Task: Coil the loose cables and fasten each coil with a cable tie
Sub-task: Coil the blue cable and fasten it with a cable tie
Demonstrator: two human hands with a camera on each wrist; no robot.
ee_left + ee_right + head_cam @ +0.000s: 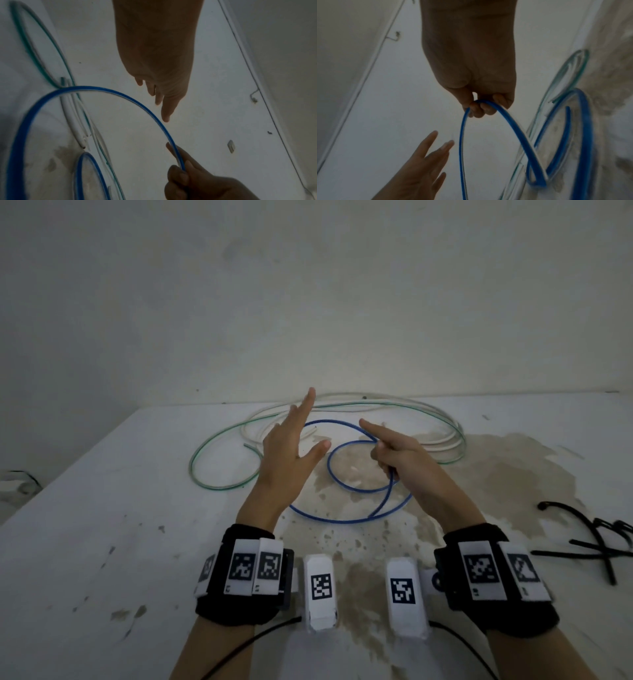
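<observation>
A blue cable [342, 520] lies in loose loops on the white table [102, 508]. My right hand [394, 450] grips one raised loop of the blue cable [505, 119], fingers curled round it and index finger pointing out. The left hand [291, 446] hovers just left of that loop with straight, spread fingers and holds nothing. In the left wrist view the blue cable [120, 94] arcs below the left fingers [164, 108] without touching them. Behind the blue loops lie a green cable [205, 453] and a white cable [428, 412].
A bundle of black cable ties [596, 539] lies at the table's right edge. A brown stain [496, 467] covers the middle and right of the tabletop. A bare wall [308, 302] rises directly behind the table.
</observation>
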